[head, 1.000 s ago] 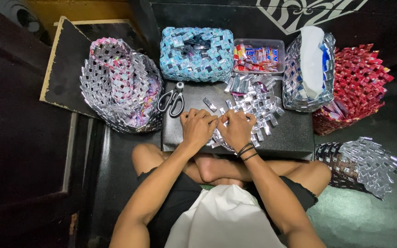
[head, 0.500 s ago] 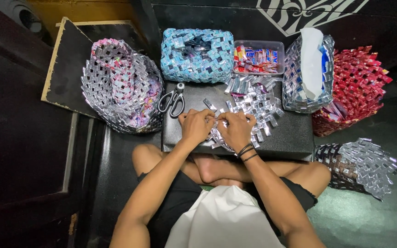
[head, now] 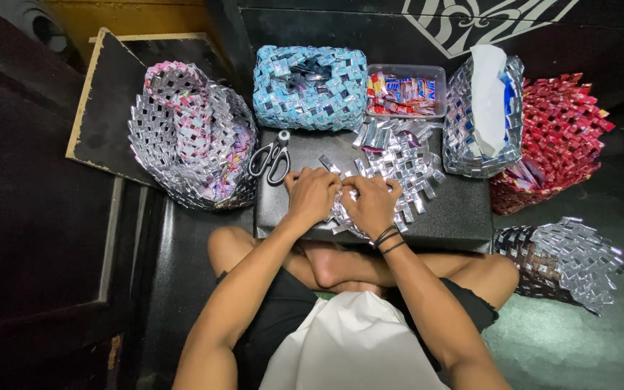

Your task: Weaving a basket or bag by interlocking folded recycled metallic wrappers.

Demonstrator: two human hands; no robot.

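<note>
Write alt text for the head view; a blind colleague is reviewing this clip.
Seen from above, a seated person's left hand and right hand press on a silver woven foil piece lying on a black board. Scissors lie left of the hands; woven baskets and a tray of wrappers surround them.

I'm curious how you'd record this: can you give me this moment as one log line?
left hand: on silver woven piece | right hand: on same piece | surface: black box | nearby: scissors, blue woven basket
</note>
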